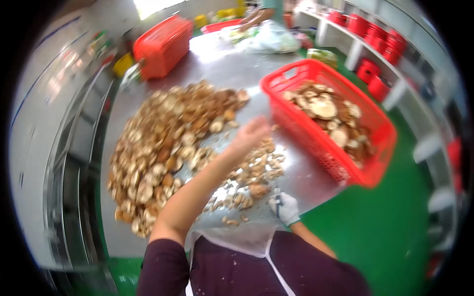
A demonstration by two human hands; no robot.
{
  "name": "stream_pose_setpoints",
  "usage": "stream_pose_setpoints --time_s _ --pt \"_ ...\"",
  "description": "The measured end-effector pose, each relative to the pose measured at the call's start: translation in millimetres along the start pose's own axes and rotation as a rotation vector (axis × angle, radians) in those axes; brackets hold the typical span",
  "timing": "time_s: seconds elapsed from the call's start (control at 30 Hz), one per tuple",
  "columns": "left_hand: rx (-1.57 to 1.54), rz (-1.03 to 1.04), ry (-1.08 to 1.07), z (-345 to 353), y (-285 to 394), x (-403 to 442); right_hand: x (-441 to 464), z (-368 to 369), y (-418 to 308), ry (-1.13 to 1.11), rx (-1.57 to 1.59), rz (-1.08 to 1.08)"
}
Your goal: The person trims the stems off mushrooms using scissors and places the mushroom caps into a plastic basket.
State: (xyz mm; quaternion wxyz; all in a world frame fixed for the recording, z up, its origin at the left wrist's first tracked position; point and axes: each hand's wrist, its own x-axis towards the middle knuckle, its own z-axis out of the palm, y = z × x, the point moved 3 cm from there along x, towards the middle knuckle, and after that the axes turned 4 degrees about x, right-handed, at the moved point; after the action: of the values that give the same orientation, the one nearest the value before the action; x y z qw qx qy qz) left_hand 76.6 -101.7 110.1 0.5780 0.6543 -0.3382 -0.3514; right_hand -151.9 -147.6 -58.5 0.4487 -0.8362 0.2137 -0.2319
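Between the mushrooms (165, 133) heaped ahead-left and the basket (301, 129) ahead-right, my bare left hand (254, 131) lies just beside the basket; blur hides whether it is spread or pinching. My gloved right hand (286, 209), nearer me, grips a slim tool (278, 195). The mushrooms show brown caps, pale undersides.

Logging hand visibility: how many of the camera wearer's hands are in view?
2: the left hand, blurred, between the mushroom pile and red basket; the right hand, gloved, at the table's near edge.
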Motion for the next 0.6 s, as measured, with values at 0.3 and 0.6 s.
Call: stream_pose_setpoints --time_s 0.3,0.6 --pt "0.973 -0.280 0.148 -94.5 -122.6 -72.8 3.5 7.7 12.9 -0.025 -0.019 0.026" --pt "1.335 -0.227 0.644 -221.3 -191.5 -53.9 -0.9 11.4 19.9 -0.014 0.072 0.061"
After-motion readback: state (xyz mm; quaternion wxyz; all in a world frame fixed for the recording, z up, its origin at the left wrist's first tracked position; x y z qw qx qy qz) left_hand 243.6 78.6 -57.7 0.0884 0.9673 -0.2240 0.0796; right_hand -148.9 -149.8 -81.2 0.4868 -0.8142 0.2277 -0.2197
